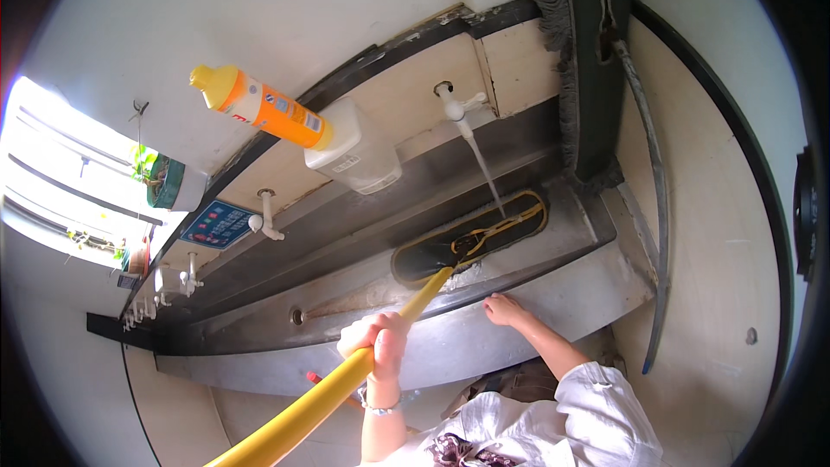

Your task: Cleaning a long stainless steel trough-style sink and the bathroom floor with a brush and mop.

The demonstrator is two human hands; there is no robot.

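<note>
L hand [376, 346] wrapped tight round yellow mop handle [320, 392]; dark mop head [471, 242] lies beyond both hands in steel sink [588, 294], under running tap [454, 110]. R hand [501, 309], fingers curled, nr front edge, contents unclear.

Left hand [379, 342] clenched; right hand [501, 309] curled, forearm [550, 345] slanting leftward

Left hand [378, 342] around yellow pole [324, 393], flat mop head [425, 258] under running tap [453, 107], metal trough [545, 304]
</note>
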